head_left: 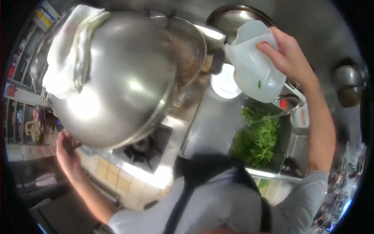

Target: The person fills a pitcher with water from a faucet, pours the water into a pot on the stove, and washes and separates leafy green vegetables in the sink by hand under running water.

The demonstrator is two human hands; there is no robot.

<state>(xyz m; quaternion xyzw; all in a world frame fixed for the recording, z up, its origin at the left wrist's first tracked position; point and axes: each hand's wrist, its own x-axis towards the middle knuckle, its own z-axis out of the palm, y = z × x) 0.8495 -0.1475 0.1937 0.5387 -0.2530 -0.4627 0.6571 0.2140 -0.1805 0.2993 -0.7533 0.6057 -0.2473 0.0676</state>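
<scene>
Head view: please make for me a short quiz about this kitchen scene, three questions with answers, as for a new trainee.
1. True or false: the white cloth lies on the big metal dome.
2. What does the right hand hold?
A) a knife
B) a translucent plastic jug
C) a wooden spoon
3. Fill in, left or right: the stove burner is on the person's ____ side.

Key: 1 true; 2 B; 3 left.

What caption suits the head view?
Right hand holding a plastic jug near leafy greens, left hand beside a metal dome.
</scene>
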